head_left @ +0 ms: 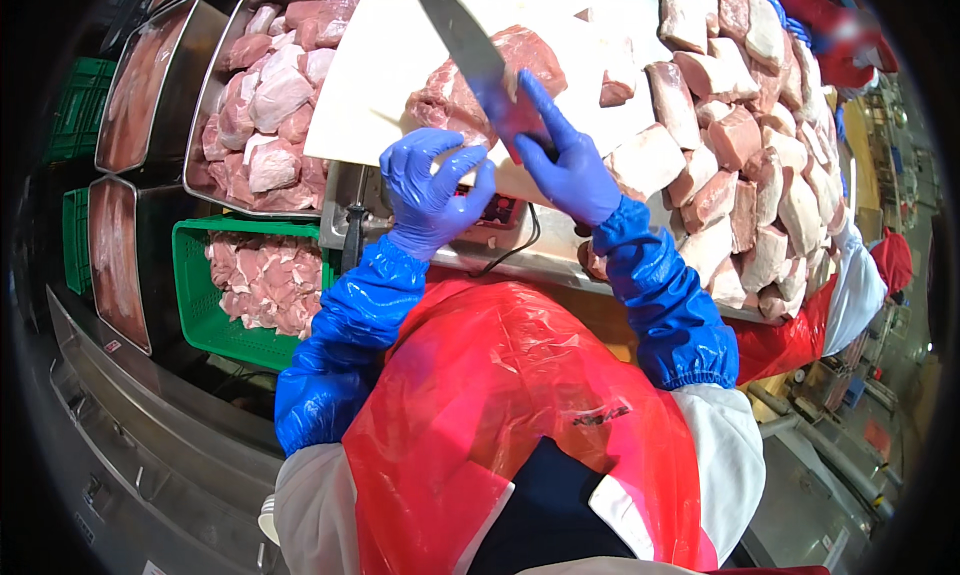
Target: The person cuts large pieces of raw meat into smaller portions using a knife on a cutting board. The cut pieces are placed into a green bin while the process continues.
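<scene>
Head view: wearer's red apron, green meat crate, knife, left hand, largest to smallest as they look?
1. Wearer's red apron
2. Green meat crate
3. Knife, left hand: too alike to rank, nearness unsure

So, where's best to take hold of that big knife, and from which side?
Take the knife by its handle end, probably from the person's near right side, where the right hand holds it. The broad blade points away toward the picture's upper left, so that approach should avoid most of it; the handle is mostly hidden.
</scene>
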Demonstrator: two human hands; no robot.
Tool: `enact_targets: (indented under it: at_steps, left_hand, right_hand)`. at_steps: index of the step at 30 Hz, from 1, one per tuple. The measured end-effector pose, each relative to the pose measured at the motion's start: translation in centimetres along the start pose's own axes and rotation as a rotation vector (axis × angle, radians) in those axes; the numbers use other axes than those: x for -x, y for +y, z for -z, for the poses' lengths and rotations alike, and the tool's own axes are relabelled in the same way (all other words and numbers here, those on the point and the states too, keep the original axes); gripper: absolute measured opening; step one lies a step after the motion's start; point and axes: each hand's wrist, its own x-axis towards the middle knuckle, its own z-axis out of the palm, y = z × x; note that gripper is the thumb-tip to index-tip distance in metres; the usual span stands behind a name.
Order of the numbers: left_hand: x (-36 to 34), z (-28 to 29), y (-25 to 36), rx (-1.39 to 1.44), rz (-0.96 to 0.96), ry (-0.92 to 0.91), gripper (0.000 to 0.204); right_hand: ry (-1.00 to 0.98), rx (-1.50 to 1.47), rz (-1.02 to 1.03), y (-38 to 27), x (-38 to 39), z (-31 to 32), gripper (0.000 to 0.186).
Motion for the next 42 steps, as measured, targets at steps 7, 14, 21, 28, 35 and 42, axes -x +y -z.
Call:
enact_targets:
  at_steps: [7, 14, 21, 28, 35, 42]
  left_hand:
    - [0.8, -2.0, -1.0, -0.080, 0.002, -0.048, 0.030]
    - [0.7, -2.6, -2.5, -0.018, 0.009, -0.015, 0.023]
    - [-2.8, 2.2, -1.3, 0.017, 0.145, -0.059, 0.036]
    - [-0.6, 1.6, -4.3, 0.119, 0.019, -0.342, 0.019]
    - [-1.3, 1.9, -9.1, 0.336, 0.274, -0.261, 0.016]
    - [-1.7, 3.4, -8.2, 0.222, 0.160, -0.422, 0.037]
  right_hand:
    - [-0.194, 0.266, 0.020, -0.7, -0.7, 0.5, 0.074]
    - [-0.508, 0.828, -0.081, -2.7, 8.7, 8.6, 0.081]
    - [-0.386, 0.972, -0.054, -7.8, 10.5, 14.2, 0.074]
    - [0.078, 0.160, -0.028, -3.3, 1.3, -2.2, 0.069]
    - [-0.431, 0.817, -0.352, -6.6, 8.8, 1.6, 0.081]
    - [-0.100, 0.296, -0.125, -10.6, 7.9, -1.2, 0.078]
